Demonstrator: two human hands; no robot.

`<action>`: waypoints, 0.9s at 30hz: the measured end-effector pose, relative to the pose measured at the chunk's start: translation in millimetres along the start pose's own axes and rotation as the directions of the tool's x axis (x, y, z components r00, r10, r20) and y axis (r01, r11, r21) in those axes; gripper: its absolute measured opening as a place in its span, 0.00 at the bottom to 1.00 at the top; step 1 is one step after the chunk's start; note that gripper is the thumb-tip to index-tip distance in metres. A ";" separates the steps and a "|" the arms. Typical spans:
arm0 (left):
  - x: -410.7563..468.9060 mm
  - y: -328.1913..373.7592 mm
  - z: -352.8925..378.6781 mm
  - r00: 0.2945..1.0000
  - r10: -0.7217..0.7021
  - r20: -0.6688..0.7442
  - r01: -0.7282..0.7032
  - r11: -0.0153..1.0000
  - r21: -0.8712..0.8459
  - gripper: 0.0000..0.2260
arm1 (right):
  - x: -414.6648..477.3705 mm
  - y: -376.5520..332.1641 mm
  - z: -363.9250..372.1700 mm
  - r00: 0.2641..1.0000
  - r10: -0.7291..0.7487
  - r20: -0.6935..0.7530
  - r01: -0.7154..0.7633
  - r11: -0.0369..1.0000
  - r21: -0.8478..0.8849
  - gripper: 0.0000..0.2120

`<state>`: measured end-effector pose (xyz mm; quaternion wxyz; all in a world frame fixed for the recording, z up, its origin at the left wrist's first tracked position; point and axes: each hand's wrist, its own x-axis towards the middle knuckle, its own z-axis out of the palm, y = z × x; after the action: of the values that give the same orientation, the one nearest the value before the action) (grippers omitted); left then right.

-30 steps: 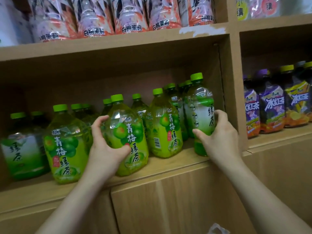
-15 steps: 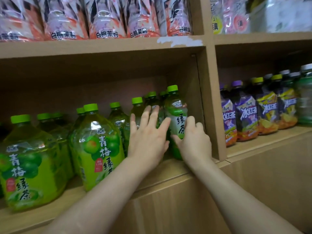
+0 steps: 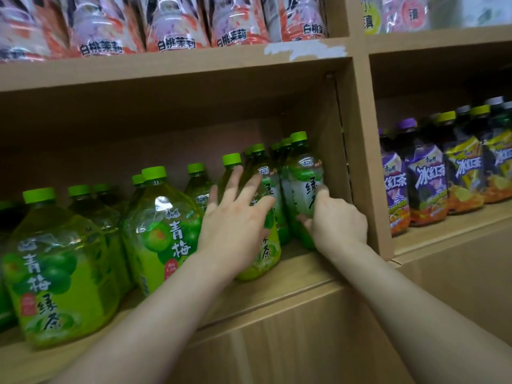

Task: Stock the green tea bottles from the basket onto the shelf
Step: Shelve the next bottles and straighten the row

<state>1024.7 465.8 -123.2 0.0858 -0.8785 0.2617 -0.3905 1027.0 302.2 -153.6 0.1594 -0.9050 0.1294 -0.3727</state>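
Head view, left hand point(image 3: 235, 231) splayed, right hand point(image 3: 336, 223) gripping bottle point(image 3: 303, 184)

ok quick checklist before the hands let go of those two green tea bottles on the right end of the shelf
1. Rightmost bottle upright beside the shelf's side wall: ok.
2. Right hand on that bottle's lower body: ok.
3. Left hand flat against the neighbouring bottle, fingers spread: ok.
4. Neighbouring bottle fully back from the shelf edge: ok.
5. Labels facing out: cannot tell, hands cover them.
6. Basket with remaining stock: cannot tell, out of view.
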 end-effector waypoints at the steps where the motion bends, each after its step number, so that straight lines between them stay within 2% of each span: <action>1: -5.1 -1.1 -4.3 0.999 0.004 -0.037 -0.004 1.000 0.023 0.26 | -4.9 -0.7 -5.5 1.000 0.003 0.002 -0.003 1.000 0.002 0.22; 3: -22.3 -6.8 -16.4 0.979 -0.029 -0.200 0.036 0.999 0.031 0.27 | -17.9 -3.7 -15.2 0.995 -0.055 -0.078 0.058 0.998 0.031 0.19; 5: -48.2 -20.1 -23.7 0.911 -0.143 -0.388 0.145 0.989 -0.025 0.27 | -31.5 -12.6 -21.8 0.980 -0.150 -0.134 0.177 0.960 0.215 0.18; 6: -61.2 -29.2 -27.5 0.878 -0.224 -0.424 0.219 0.974 -0.062 0.29 | -34.6 -20.0 -24.0 0.985 -0.157 -0.074 0.174 0.905 0.387 0.22; 7: -72.4 -39.1 -29.6 0.859 -0.312 -0.405 0.294 0.950 -0.108 0.33 | -35.4 -27.9 -25.5 0.986 -0.157 0.057 0.099 0.822 0.560 0.32; 8: -81.0 -47.7 -29.9 0.854 -0.398 -0.335 0.361 0.917 -0.169 0.37 | -34.2 -35.3 -23.2 0.964 -0.173 0.202 -0.008 0.740 0.673 0.43; 9: -87.4 -55.5 -28.0 0.856 -0.462 -0.233 0.410 0.880 -0.239 0.41 | -32.7 -42.4 -18.8 0.934 -0.209 0.290 -0.062 0.703 0.708 0.52; 11: -95.2 -66.1 -23.3 0.865 -0.495 -0.084 0.436 0.824 -0.363 0.46 | -33.7 -56.2 -4.8 0.913 -0.264 0.311 -0.023 0.727 0.686 0.60; 13: -99.1 -72.2 -19.7 0.879 -0.471 -0.074 0.405 0.820 -0.404 0.48 | -38.8 -67.4 8.3 0.942 -0.214 0.257 0.012 0.791 0.612 0.61; 15: -100.2 -77.2 -19.4 0.891 -0.447 -0.083 0.386 0.840 -0.382 0.47 | -39.9 -73.0 16.2 0.974 -0.120 0.190 -0.001 0.842 0.539 0.61; 17: -100.5 -82.5 -21.0 0.899 -0.429 -0.085 0.377 0.859 -0.345 0.47 | -41.0 -76.7 17.0 0.985 -0.086 0.152 0.003 0.878 0.479 0.60; 22: -105.2 -98.3 -25.1 0.923 -0.377 -0.082 0.356 0.914 -0.194 0.47 | -59.0 -91.5 10.2 0.995 -0.067 0.080 0.040 0.952 0.304 0.59; 26: -116.3 -116.3 -26.4 0.944 -0.305 -0.125 0.316 0.945 0.079 0.43 | -70.9 -111.2 12.0 0.997 -0.079 0.012 0.075 0.983 0.170 0.59; 27: -122.0 -120.1 -26.4 0.945 -0.300 -0.127 0.313 0.944 0.101 0.42 | -73.6 -114.8 13.2 0.995 -0.097 0.000 0.096 0.983 0.159 0.59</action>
<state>984.6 633.4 -140.8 0.0618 -0.8790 0.1021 -0.4616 999.0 435.8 -164.8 0.2132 -0.8961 0.0546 -0.3855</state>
